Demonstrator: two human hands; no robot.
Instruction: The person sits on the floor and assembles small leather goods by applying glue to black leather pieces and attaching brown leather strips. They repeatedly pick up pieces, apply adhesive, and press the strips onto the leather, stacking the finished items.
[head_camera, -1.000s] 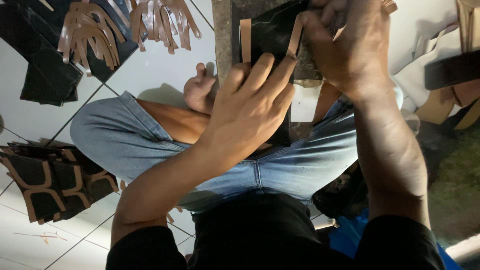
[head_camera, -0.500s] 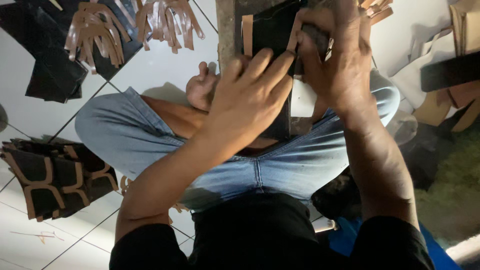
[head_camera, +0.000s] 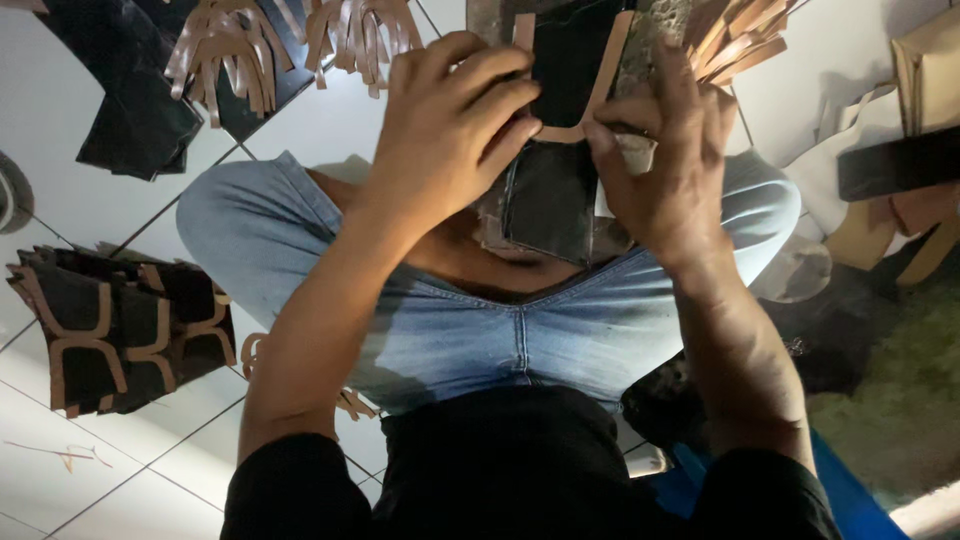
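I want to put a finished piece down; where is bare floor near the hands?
Bare white tile lies between the left knee and the tan strap bundles above. More lies below the stack of black pieces. The right side is crowded with tan and dark scraps. Both hands, left hand and right hand, press the black piece.

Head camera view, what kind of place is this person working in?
Probably a small home craft workshop for leather or footwear pieces: the worker sits on a white tiled floor, beside a stack of black pieces with tan strips and loose tan strap cut-outs.
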